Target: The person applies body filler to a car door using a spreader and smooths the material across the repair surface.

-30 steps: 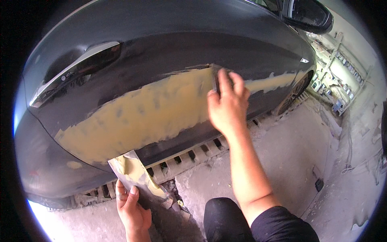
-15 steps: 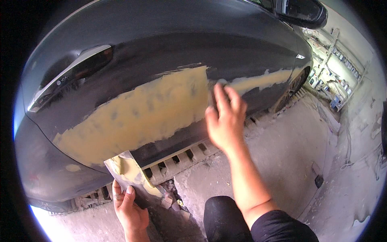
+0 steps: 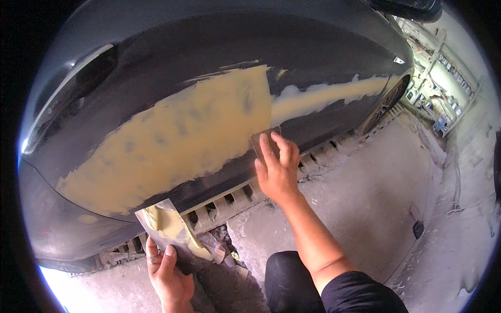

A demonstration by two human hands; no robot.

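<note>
A dark car door [image 3: 198, 47] fills the upper part of the view, with a broad patch of yellow body filler [image 3: 177, 130] smeared across it. A thinner, paler filler streak runs from its right edge toward the front wheel. My right hand [image 3: 279, 169] grips a flat, dark filler spreader [image 3: 258, 143], held at the lower right corner of the patch. Low on the left, my left hand [image 3: 169, 271] holds a thin mixing board [image 3: 167, 224] by its near end, thumb on top. Yellow filler lies over the board's face.
A door handle [image 3: 68, 99] is at upper left, and a side mirror [image 3: 412, 8] juts out at upper right. Below the sill runs a slotted grating [image 3: 219, 208] beside broken concrete [image 3: 323, 208]. Shelves with cans [image 3: 449, 78] stand beyond the front wheel [image 3: 386, 107].
My right hand has moved down and slightly left with the spreader, from the patch's right edge to its lower corner. The view has shifted a little; my left hand holds the board nearly still.
</note>
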